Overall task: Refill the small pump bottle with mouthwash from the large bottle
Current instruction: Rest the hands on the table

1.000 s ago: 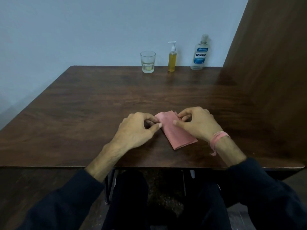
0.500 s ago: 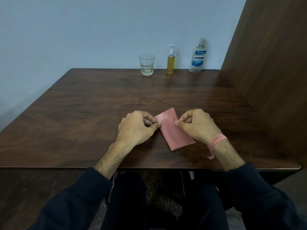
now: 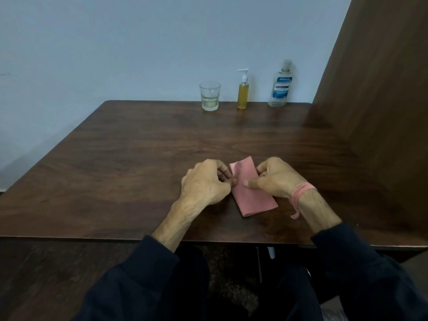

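The small pump bottle [image 3: 242,93], holding yellow liquid under a white pump, stands at the table's far edge. To its right stands the large clear mouthwash bottle [image 3: 280,87] with a blue label, cap on, nearly empty. Both are far from my hands. Near the front edge lies a folded pink cloth [image 3: 251,191]. My left hand [image 3: 205,183] rests curled against the cloth's left edge, fingertips touching it. On the cloth's right side my right hand [image 3: 273,178] has its thumb pressed on top and fingers curled at the edge.
A drinking glass [image 3: 210,96] with a little pale liquid stands left of the pump bottle. The dark wooden table [image 3: 139,163] meets a blue-grey wall at the back. A tall wooden panel [image 3: 379,93] borders the right side.
My hands stay at the pink cloth; the right thumb has moved onto its top. The camera view has tilted slightly, shifting the bottles lower in the frame.
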### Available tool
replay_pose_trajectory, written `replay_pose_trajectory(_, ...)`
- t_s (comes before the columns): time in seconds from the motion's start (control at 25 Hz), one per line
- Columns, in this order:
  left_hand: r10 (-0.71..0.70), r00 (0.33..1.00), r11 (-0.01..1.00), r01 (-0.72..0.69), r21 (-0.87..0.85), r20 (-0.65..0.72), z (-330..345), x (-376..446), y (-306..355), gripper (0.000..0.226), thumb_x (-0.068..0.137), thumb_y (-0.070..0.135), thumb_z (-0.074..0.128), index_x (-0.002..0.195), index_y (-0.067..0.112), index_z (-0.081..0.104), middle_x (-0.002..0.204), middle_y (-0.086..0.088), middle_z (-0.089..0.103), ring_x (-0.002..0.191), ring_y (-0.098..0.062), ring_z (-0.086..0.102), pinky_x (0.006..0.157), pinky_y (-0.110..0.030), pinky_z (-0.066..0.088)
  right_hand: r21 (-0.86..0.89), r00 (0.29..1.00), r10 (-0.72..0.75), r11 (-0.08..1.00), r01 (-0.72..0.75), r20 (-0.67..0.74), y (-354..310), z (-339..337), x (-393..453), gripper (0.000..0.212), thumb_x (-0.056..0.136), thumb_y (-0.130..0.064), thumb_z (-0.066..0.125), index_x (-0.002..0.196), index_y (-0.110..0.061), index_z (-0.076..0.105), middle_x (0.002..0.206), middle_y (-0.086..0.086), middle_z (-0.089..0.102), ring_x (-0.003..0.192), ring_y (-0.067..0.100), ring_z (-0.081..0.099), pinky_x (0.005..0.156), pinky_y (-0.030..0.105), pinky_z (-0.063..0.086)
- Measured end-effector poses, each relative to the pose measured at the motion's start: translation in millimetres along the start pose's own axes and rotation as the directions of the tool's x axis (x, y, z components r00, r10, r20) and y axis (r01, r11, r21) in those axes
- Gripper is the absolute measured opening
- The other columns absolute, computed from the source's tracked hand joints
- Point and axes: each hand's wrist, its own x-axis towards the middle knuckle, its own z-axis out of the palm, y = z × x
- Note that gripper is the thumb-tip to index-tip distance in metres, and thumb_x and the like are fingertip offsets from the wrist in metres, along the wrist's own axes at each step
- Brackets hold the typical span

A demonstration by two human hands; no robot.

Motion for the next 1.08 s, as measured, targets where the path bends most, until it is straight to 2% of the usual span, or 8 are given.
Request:
replay_pose_trajectory(0.12,0.012,1.0,0.975,-0.008,-0.223,0.017,-14,14,-15,0.021,0.097,0.05,0.086,0.09,0.036,0.072,0.099,0.019,0.083,0.106,-0.017,0.079,0.096,-0.036,0.06,0.195,0.998,-0.063,0.979,0.064,-0.011,-5,5,13,0.037,0.085,-0.042,0.09,0.114,-0.022,0.078,0.105,-0.006,0.077,0.099,0.013,0.073,0.081,0.034,0.062)
replay_pose_trajectory(0.2,-0.002,1.0,0.894,0.015,-0.448,0.03,-28,31,-25,0.021,0.102,0.037,0.086,0.096,0.03,0.068,0.107,0.001,0.088,0.111,-0.034,0.084,0.102,-0.057,0.067,0.344,0.995,-0.091,0.934,0.097,-0.032,-22,12,27,0.047,0.083,-0.039,0.092,0.122,-0.025,0.068,0.112,-0.005,0.076,0.1,0.014,0.074,0.067,0.031,0.06)
replay_pose_trajectory(0.28,-0.058,0.998,0.807,0.048,-0.589,0.002,-46,52,-37,0.028,0.1,0.025,0.09,0.102,0.024,0.062,0.111,-0.009,0.088,0.113,-0.041,0.084,0.101,-0.066,0.066,0.425,0.987,-0.104,0.893,0.148,-0.126,-45,23,47,0.054,0.078,-0.034,0.097,0.113,-0.03,0.056,0.107,-0.002,0.073,0.093,0.014,0.075,0.058,0.029,0.06)
replay_pose_trajectory(0.36,-0.081,0.996,0.798,0.047,-0.6,-0.029,-66,76,-54,0.038,0.093,0.018,0.096,0.102,0.023,0.059,0.112,-0.009,0.087,0.116,-0.038,0.084,0.103,-0.063,0.066,0.434,0.959,-0.135,0.87,0.236,-0.25,-71,38,71,0.055,0.075,-0.03,0.099,0.102,-0.031,0.051,0.099,-0.003,0.069,0.083,0.014,0.074,0.061,0.033,0.064)
replay_pose_trajectory(0.56,-0.034,0.982,0.893,-0.053,-0.447,-0.184,-103,152,-85,0.028,0.092,0.005,0.095,0.101,0.026,0.078,0.116,-0.001,0.082,0.121,-0.029,0.08,0.106,-0.05,0.067,0.309,0.884,-0.251,0.87,0.384,-0.395,-137,71,149,0.027,0.078,-0.011,0.093,0.085,-0.029,0.075,0.084,-0.014,0.074,0.083,0.003,0.071,0.086,0.037,0.065)
replay_pose_trajectory(0.76,-0.033,0.926,0.902,-0.135,-0.411,-0.376,-116,236,-94,0.047,0.093,0.001,0.092,0.133,0.023,0.081,0.127,0.004,0.082,0.112,-0.014,0.08,0.094,-0.039,0.072,0.146,0.82,-0.376,0.868,0.475,-0.431,-192,79,226,0.056,0.082,0.009,0.075,0.129,-0.021,0.075,0.126,-0.001,0.074,0.117,0.022,0.069,0.103,0.037,0.059)
replay_pose_trajectory(0.88,-0.017,0.928,0.917,-0.134,-0.376,-0.372,-115,280,-103,0.065,0.092,-0.011,0.086,0.147,0.021,0.074,0.136,0.0,0.079,0.117,-0.017,0.078,0.087,-0.027,0.071,-0.103,0.789,-0.488,0.867,0.487,-0.375,-216,89,262,0.059,0.085,-0.004,0.079,0.142,-0.011,0.063,0.141,0.007,0.063,0.132,0.031,0.058,0.108,0.041,0.053)
replay_pose_trajectory(1.08,-0.01,0.972,0.96,-0.057,-0.274,-0.235,-104,325,-111,0.077,0.091,-0.015,0.07,0.163,0.012,0.061,0.156,-0.01,0.071,0.141,-0.027,0.07,0.117,-0.038,0.06,-0.332,0.847,-0.459,0.869,0.367,-0.267,-222,102,298,0.042,0.097,-0.03,0.063,0.133,-0.009,0.067,0.152,0.009,0.048,0.131,0.035,0.053,0.109,0.047,0.047)
